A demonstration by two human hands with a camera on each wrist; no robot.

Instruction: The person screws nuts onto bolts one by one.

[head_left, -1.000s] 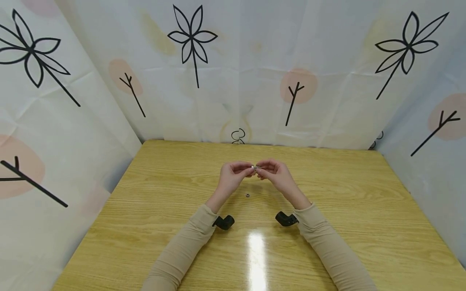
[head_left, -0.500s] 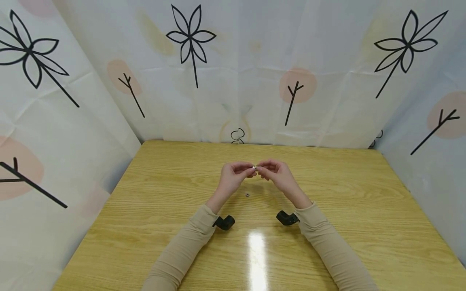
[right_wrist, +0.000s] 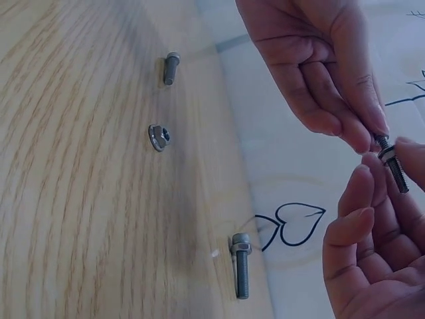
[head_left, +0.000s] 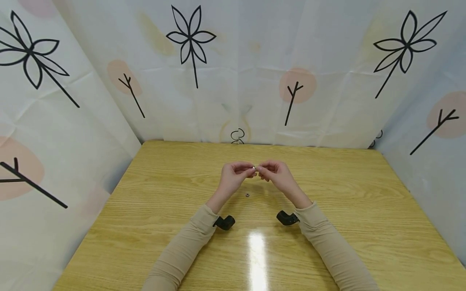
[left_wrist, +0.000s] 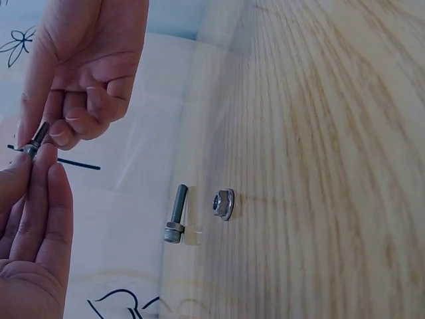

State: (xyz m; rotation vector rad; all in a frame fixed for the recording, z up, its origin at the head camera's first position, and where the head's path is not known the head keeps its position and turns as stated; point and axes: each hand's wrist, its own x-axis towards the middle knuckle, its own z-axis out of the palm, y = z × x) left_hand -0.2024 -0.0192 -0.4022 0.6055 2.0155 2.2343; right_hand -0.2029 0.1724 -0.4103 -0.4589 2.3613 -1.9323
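In the right wrist view, the left hand (right_wrist: pixel 315 60) and right hand (right_wrist: pixel 375 262) pinch one bolt (right_wrist: pixel 398 176) above the table (right_wrist: pixel 73 173), fingertips closed around it and its nut (right_wrist: pixel 386 155); a cap screw (right_wrist: pixel 170 71), unseen from the left wrist, lies there. The left wrist view shows the bolt's threaded end protruding, plus a flange nut (left_wrist: pixel 224 204) beside a second bolt (left_wrist: pixel 177 211). The head view shows just the flange nut there.

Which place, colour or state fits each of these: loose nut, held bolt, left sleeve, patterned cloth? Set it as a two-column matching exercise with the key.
1. loose nut
2. held bolt
3. left sleeve
4. patterned cloth

A. beige
B. white, with black line drawings
C. has a small nut partway along its shaft
D. resting on the wooden table

Pairs: 1-D, 2-C, 3-A, 4-B
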